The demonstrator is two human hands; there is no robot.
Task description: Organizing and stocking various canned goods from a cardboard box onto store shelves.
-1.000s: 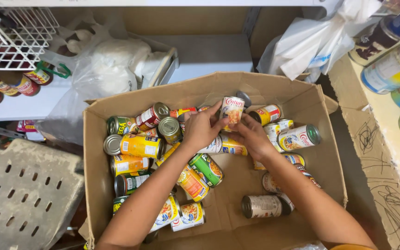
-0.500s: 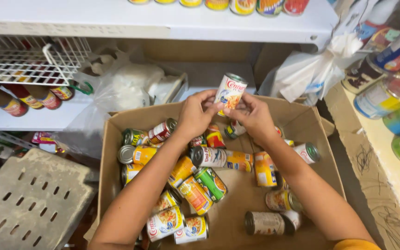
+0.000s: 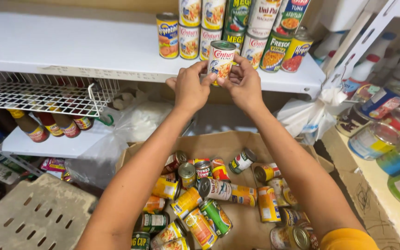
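Small shop stockroom or pantry corner. White shelf [image 3: 93,51] just ahead of the hands, stacked tins [image 3: 237,28] right behind them. Cardboard box [image 3: 218,143] of loose tins below the hands. Wire rack [image 3: 38,92] with sauce bottles [image 3: 52,125] lower left of them, jars [image 3: 376,134] to their right.

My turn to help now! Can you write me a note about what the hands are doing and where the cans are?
Left hand and right hand: both hold one white-and-red can by the fingers, raised at the front edge of the white shelf.
Done: several stacked cans already stand on the shelf.
Left: the held can is not yet set down; many loose cans lie in the cardboard box below.
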